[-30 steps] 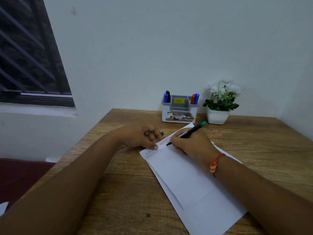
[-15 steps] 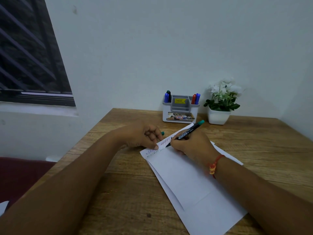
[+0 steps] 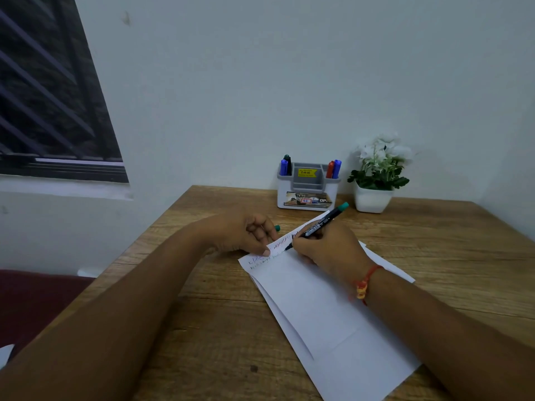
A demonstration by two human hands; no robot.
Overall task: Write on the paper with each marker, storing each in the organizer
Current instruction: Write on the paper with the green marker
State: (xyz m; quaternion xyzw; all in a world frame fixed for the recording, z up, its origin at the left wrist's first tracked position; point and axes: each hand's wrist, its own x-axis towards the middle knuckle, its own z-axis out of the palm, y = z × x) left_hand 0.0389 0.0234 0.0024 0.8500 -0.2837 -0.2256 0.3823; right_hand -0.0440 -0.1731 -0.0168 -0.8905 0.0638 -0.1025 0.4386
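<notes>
White paper (image 3: 321,311) lies on the wooden table (image 3: 202,337), with short lines of writing near its top left corner. My right hand (image 3: 327,246) grips a black marker with a green end (image 3: 322,222), its tip touching the paper. My left hand (image 3: 246,233) is curled around a green cap (image 3: 277,228) and presses a fingertip on the paper's edge. The white and grey organizer (image 3: 307,188) stands at the back against the wall, with two markers at its left end and a red and a blue one at its right.
A white pot with white flowers (image 3: 376,175) stands right of the organizer. The wall runs along the back and right of the table. A dark window is at the upper left; the table's left edge drops to a dark red floor.
The marker's tip has moved slightly along the writing line, and my right hand has shifted a little with it. My left hand has stayed in place.
</notes>
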